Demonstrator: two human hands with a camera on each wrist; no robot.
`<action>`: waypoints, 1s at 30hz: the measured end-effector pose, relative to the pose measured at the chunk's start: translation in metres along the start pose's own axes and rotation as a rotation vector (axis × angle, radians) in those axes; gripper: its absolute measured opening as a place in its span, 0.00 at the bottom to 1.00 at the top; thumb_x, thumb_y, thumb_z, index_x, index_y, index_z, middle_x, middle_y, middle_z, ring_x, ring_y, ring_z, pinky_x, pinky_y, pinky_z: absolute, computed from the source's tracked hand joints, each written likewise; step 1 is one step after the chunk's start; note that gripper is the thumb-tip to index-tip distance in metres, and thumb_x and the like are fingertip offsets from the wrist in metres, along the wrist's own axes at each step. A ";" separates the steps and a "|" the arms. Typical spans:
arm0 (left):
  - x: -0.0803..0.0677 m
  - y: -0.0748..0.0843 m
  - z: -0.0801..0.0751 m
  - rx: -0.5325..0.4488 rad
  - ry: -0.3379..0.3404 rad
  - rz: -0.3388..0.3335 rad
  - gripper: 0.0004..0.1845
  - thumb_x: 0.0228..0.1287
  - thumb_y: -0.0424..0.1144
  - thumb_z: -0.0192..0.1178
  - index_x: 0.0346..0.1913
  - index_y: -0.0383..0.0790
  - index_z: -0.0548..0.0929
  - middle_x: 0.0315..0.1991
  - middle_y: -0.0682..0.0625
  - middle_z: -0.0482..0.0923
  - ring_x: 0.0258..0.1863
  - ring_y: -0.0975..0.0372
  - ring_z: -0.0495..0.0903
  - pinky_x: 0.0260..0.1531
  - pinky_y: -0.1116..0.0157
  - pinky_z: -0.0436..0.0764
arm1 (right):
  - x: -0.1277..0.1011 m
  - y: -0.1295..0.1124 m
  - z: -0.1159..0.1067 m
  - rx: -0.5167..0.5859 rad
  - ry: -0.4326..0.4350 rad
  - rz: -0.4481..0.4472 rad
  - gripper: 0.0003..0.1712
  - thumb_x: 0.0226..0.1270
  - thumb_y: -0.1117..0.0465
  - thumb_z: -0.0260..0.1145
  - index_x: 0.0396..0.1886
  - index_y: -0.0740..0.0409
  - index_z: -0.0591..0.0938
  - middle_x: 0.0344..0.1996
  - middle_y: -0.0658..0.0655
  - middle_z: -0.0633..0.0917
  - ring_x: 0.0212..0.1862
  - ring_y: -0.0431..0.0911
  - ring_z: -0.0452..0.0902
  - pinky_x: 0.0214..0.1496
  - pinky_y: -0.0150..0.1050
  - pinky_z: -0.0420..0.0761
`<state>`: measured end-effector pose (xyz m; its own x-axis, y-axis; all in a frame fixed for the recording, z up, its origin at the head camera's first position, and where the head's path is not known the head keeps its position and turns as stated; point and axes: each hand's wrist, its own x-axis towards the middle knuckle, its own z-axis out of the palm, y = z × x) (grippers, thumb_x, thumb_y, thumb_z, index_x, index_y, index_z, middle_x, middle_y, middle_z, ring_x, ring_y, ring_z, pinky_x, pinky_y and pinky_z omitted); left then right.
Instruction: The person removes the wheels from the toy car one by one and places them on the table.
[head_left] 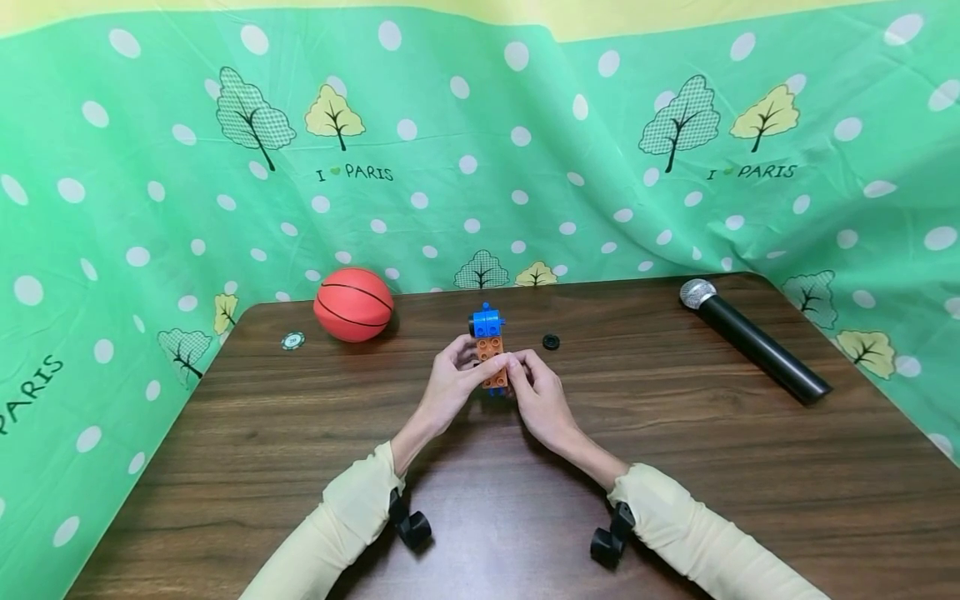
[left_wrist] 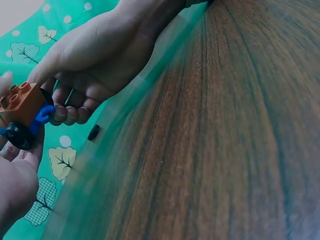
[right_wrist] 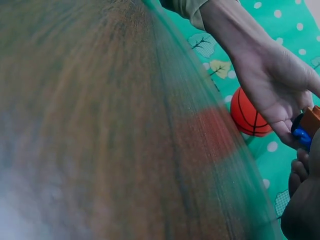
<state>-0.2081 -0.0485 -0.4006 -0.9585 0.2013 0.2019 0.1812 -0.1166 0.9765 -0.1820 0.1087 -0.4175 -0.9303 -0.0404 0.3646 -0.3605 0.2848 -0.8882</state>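
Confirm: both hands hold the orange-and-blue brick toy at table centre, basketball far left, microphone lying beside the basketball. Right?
One thing is off. The microphone lies at the table's far right, apart from the basketball, which sits far left; the head view shows it. The rest holds: the left hand and the right hand both hold the brick toy at centre.

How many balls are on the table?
1. The orange rubber basketball sits at the back left of the brown wooden table, beside a small green-and-white chip. None looks hidden.
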 end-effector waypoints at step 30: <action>-0.002 0.003 -0.005 0.072 -0.096 -0.010 0.23 0.68 0.41 0.70 0.58 0.30 0.79 0.47 0.42 0.85 0.45 0.58 0.85 0.46 0.65 0.83 | 0.006 0.014 -0.012 -0.280 -0.057 -0.327 0.04 0.76 0.68 0.59 0.41 0.59 0.80 0.25 0.48 0.77 0.26 0.39 0.70 0.28 0.36 0.72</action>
<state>-0.2062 -0.0543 -0.3980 -0.9354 0.2948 0.1953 0.1906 -0.0452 0.9806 -0.1912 0.1243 -0.4240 -0.7751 -0.2220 0.5916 -0.6120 0.4967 -0.6155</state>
